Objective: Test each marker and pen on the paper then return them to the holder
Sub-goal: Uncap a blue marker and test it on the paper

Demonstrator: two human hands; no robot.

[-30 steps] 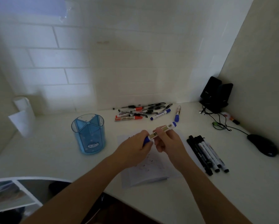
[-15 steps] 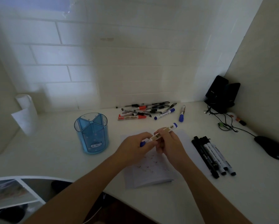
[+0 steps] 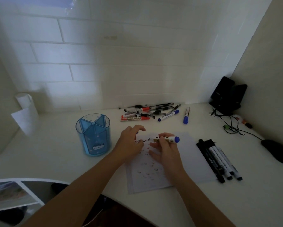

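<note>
My right hand (image 3: 166, 150) pinches a blue-ended whiteboard marker (image 3: 169, 139) that lies level just above the white paper (image 3: 192, 158), its writing end pointing left. Small test marks dot the sheet. My left hand (image 3: 130, 142) hovers over the paper's left part with fingers curled; the marker's blue cap is off and seems tucked inside them, mostly hidden. The blue divided pen holder (image 3: 93, 136) stands left of my left hand. A pile of pens and red markers (image 3: 145, 111) lies near the wall.
Two blue-capped markers (image 3: 168, 115) lie right of the pile. Several black markers (image 3: 219, 161) lie side by side right of the paper. A black mouse (image 3: 276, 151), tangled cable (image 3: 232, 128) and black speakers (image 3: 226, 95) fill the right corner. A paper roll (image 3: 26, 110) stands far left.
My hands have come apart and dropped to the paper. The blue cap has left the marker's left end with my left hand, and the marker now lies level in my right hand.
</note>
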